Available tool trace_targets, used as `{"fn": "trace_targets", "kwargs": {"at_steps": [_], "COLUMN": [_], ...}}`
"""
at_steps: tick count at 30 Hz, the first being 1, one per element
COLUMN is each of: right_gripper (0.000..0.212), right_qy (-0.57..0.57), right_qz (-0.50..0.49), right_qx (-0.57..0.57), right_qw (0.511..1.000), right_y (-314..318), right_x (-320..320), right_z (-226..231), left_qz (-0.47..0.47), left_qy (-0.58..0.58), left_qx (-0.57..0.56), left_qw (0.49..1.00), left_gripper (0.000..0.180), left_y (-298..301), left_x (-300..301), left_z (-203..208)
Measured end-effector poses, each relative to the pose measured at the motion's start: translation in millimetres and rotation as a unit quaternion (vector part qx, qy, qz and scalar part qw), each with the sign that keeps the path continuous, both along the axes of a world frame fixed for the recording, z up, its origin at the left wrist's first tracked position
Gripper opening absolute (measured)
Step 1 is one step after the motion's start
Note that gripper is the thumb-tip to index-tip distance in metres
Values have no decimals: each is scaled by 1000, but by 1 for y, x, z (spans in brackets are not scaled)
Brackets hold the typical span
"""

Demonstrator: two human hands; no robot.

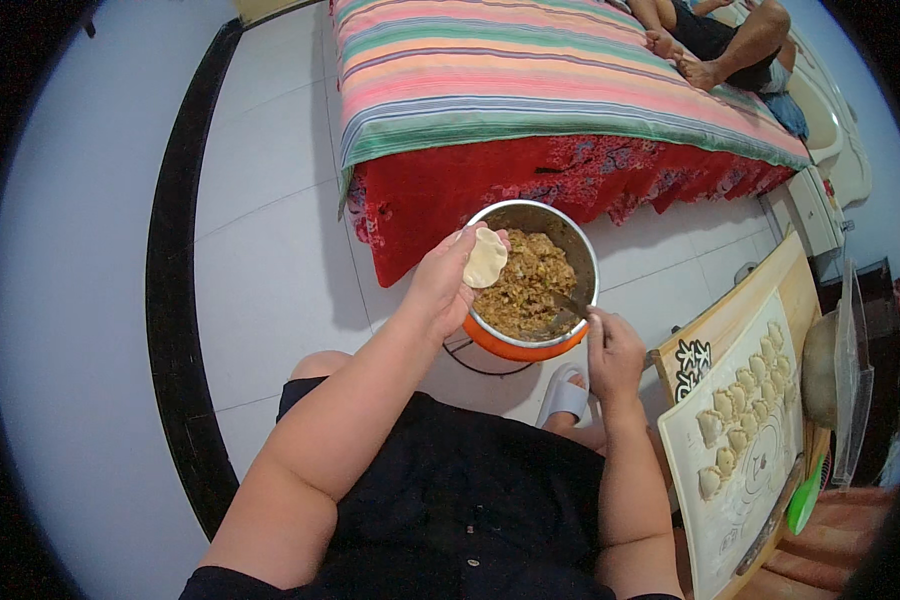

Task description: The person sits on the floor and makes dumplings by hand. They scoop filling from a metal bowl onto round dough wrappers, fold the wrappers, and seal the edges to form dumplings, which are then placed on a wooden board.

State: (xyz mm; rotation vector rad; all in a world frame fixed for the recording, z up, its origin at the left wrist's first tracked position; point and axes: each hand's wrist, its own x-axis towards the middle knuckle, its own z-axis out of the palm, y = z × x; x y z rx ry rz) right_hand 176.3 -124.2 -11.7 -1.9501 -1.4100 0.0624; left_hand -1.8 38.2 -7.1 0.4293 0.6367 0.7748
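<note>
A round, pale dumpling wrapper (485, 259) lies in my left hand (448, 280), which is curled around its edge over the left side of the bowl. Minced filling (530, 275), brown with greenish bits, fills much of the metal bowl (587, 245), whose lower outside is orange. My right hand (615, 350) grips the handle of a spoon (570, 304) at the bowl's right rim. The spoon's tip is down in the filling, so its end is partly hidden.
At the right, a wooden table (800, 270) holds a white board (690, 440) with several rows of shaped dumplings (740, 405), a rolling pin (773, 510) and a green utensil (805, 498). A striped bed (490, 80) stands ahead, with a person's legs (740, 50) on it.
</note>
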Motion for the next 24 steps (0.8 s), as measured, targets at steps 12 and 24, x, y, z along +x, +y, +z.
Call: {"fn": "trace_targets", "kwargs": {"at_steps": [12, 24], "right_gripper": [24, 21], "right_qy": [8, 152], "right_qz": [-5, -39], "right_qx": [-121, -95], "right_qw": [993, 983], "right_y": [-4, -3], "right_x": [2, -10], "right_z": [-14, -9], "left_qz": [-2, -3], "left_qy": [-16, 3], "left_qx": [2, -11], "left_qw": [1000, 1000], "left_gripper": [34, 33], "left_y": [1, 0], "left_x": [0, 2], "left_z": [0, 10]}}
